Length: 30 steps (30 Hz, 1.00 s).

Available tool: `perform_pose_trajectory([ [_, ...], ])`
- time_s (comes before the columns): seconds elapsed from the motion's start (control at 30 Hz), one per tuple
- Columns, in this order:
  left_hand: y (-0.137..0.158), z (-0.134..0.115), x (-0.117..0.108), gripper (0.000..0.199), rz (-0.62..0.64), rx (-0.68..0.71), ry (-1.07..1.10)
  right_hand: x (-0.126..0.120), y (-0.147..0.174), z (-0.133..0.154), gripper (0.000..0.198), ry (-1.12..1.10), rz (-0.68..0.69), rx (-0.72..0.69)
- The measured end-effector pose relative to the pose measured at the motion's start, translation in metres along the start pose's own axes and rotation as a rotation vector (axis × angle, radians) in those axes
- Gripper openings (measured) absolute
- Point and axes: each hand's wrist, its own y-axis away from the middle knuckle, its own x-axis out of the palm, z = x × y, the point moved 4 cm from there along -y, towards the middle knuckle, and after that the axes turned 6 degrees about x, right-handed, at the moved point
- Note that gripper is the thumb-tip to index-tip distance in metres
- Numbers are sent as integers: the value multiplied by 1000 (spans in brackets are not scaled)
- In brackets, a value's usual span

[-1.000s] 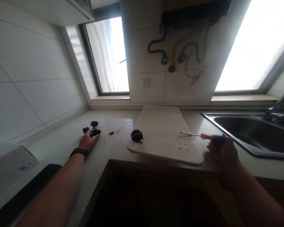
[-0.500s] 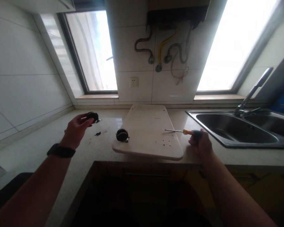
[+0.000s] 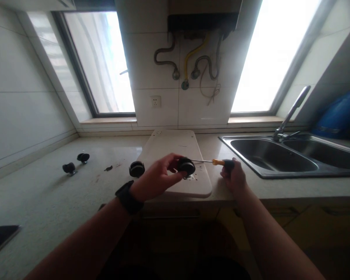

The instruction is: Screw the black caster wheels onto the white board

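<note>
My left hand (image 3: pixel 163 173) grips a black caster wheel (image 3: pixel 186 166) over the near right corner of a white board (image 3: pixel 175 142). The caster's metal plate is at the holes in that corner; whether it rests flat on the board I cannot tell. In my right hand (image 3: pixel 235 175) is a screwdriver (image 3: pixel 218 161) with a yellow and dark handle, its shaft pointing left behind the held caster. A second caster (image 3: pixel 137 168) stands on the board's near left corner, beside my left wrist.
Two more casters (image 3: pixel 76 163) stand on the counter (image 3: pixel 84 202) at left, with a small pile of dark screws (image 3: pixel 108 168) nearby. A dark flat device (image 3: pixel 2 237) lies at the left edge. A double steel sink (image 3: pixel 268 155) with a faucet (image 3: pixel 291 112) is at right.
My left hand has carried the caster rightward from the counter to the board's near right corner. My right hand still holds the screwdriver. The view has turned slightly.
</note>
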Motion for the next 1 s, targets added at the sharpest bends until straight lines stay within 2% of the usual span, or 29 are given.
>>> perform_pose_trajectory([
  [0.1,-14,13,18,45,19,-25,-25,0,0,0,32,7,1,9],
  [0.23,-22,24,26,43,12,-33,1,2,1,1,33,17,7,16],
  [0.47,-24,32,27,43,25,-29,26,2,0,0,32,10,-5,33],
  [1.0,-23,32,25,43,94,-64,26,1,-1,-1,31,18,1,47],
])
